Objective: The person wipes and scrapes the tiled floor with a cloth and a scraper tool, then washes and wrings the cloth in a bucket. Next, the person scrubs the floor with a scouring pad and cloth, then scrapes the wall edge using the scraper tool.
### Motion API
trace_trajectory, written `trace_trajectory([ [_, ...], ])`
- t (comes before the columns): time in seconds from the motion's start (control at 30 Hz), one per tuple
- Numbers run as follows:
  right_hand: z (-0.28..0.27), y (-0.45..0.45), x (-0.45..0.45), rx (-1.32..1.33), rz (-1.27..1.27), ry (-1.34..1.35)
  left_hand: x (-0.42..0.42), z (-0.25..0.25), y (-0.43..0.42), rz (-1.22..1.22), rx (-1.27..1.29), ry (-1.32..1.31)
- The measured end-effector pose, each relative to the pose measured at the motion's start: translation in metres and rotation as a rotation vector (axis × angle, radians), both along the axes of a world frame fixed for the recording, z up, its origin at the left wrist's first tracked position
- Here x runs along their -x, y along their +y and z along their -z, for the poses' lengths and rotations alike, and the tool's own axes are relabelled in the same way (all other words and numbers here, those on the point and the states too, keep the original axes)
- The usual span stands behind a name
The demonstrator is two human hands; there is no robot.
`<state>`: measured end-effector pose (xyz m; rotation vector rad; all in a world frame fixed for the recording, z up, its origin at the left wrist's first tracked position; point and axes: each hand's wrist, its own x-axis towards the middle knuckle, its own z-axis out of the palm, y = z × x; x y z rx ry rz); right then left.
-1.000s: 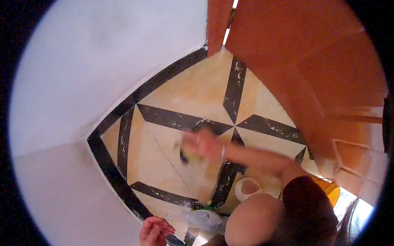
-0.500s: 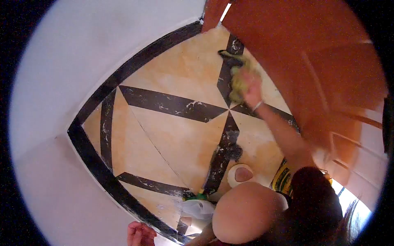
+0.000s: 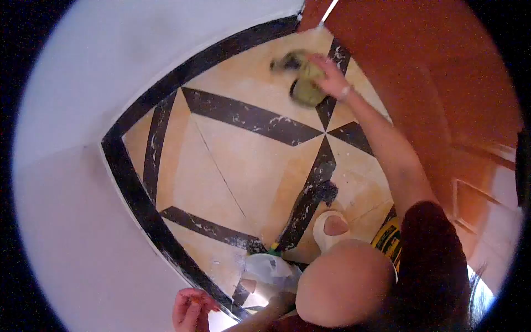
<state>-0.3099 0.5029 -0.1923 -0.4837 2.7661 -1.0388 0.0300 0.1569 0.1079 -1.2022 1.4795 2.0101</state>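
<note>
Under my right hand an olive-green cloth with dark parts is pressed to the tiled floor, its edges smeared by motion. My fingers lie over the cloth and grip it, near the black inlaid strip by the red-brown door. Low in the view, my left hand is held up in front of the pale wall with its fingers curled in. What it holds, if anything, is hidden. A small dark, rough-looking piece lies on the floor ahead of my foot.
Beside my knee stands a translucent white container, with something green and yellow at its rim. A yellow and black striped item is at the right. The pale wall bounds the left side, the red-brown door the right.
My right hand has swept the cloth left and toward the far wall, off the black strip onto cream tile. My left hand stays low with fingers curled. The view has shifted slightly.
</note>
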Motion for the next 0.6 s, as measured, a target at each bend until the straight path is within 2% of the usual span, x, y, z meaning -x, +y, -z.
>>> trace_trajectory([
  [0.1,0.02,-0.039,0.002,-0.281,0.189,0.15,-0.013,0.015,-0.014,0.105,0.066,-0.035],
  [0.17,0.015,-0.083,-0.053,-0.339,0.138,0.194,-0.023,0.028,-0.02,0.157,0.149,-0.041],
  [0.2,0.003,-0.106,-0.078,-0.462,-0.038,-0.027,-0.024,0.035,-0.019,0.148,0.223,-0.067],
  [0.23,-0.007,-0.121,-0.116,-0.448,-0.163,-0.061,-0.025,0.038,-0.018,0.145,0.294,-0.094],
  [0.27,-0.016,-0.136,-0.153,-0.426,-0.285,-0.101,-0.021,0.04,-0.01,0.029,0.151,-0.062],
  [0.3,-0.008,-0.139,-0.192,-0.303,-0.409,-0.028,-0.029,0.047,-0.003,0.018,0.119,-0.079],
  [0.37,-0.02,-0.145,-0.25,-0.093,-0.563,-0.098,-0.048,0.077,0.009,-0.001,0.053,-0.107],
  [0.43,-0.044,-0.124,-0.263,0.11,-0.62,-0.089,-0.053,0.091,0.022,0.093,-0.131,-0.285],
  [0.47,-0.056,-0.108,-0.273,0.214,-0.637,-0.083,-0.059,0.107,0.024,0.256,-0.109,-0.309],
  [0.53,-0.075,-0.06,-0.282,0.018,-0.279,-0.212,-0.079,0.164,0.019,0.856,0.453,0.123],
  [0.6,-0.076,-0.015,-0.287,-0.4,-0.191,0.072,-0.039,0.201,0.035,1.128,0.886,0.437],
])
